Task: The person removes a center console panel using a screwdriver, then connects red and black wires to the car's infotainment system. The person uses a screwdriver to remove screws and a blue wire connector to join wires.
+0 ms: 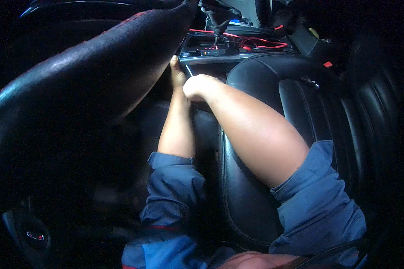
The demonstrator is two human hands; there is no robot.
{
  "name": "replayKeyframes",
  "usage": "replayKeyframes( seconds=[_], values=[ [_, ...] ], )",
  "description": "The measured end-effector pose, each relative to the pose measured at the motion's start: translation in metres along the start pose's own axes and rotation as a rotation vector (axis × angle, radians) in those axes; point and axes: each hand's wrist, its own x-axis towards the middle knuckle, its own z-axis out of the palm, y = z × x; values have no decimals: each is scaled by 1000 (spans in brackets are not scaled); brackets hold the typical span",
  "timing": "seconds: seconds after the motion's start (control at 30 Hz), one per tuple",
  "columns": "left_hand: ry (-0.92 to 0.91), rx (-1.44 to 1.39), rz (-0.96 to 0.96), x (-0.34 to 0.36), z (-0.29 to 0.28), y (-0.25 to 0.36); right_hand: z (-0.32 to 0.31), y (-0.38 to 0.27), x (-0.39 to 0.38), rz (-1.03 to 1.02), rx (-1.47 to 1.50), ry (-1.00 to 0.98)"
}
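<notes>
Works with two bare hands — left hand [178, 77] and right hand [201, 88] — between one steering wheel [94, 62] and one black leather seat [249, 186]. Grips one thin pale shaft [189, 70] in the right fingers, just beside one centre console [206, 52]; cannot tell the left fingers' grip.

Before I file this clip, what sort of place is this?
Most likely a car's front cabin: a black steering wheel, a gear lever and a black, stitched seat show it.
</notes>
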Motion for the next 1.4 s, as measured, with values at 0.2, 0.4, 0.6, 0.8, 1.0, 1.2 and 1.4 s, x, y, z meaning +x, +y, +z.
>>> replayKeyframes(
  seconds=[0.2,0.4,0.6,0.8,1.0,1.2,1.4],
  values=[
    [8,131,17,9,-19,-2,6,2,-4,-7,-9,114],
    [-39,92,-72,11,-21,-1,-5,-4,-28,50,105,180],
    [-64,69,0,6,-18,1,-11,-13,-45,116,258,234],
    [-29,8,-95,2,-16,1,-13,-11,-54,88,298,236],
    [5,-5,-19,7,-19,-5,-2,-9,-28,51,268,277],
    [-54,-25,45,16,-15,-4,-4,-8,-11,-74,499,297],
    [-40,-91,52,9,-12,-6,-10,-6,-46,51,356,301]
  ],
)
